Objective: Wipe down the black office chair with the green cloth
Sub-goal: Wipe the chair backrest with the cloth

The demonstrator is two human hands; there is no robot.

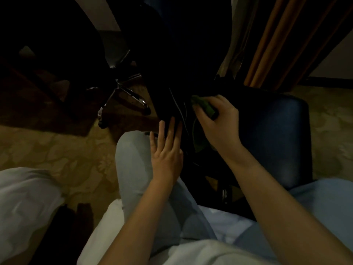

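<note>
The black office chair (277, 129) stands close in front of me, its dark padded seat to the right and its dark back rising at centre. My right hand (219, 121) grips the bunched green cloth (204, 107) and holds it against the chair where seat and back meet. A loose tail of the cloth hangs below that hand. My left hand (168, 148) lies with straight fingers flat against the chair's black side, just left of the cloth.
A second swivel chair with a chrome star base (124, 92) stands at the left rear on the patterned carpet (57, 150). Orange-brown curtains (277, 44) hang at the upper right. My knee in light jeans (133, 161) is next to the chair.
</note>
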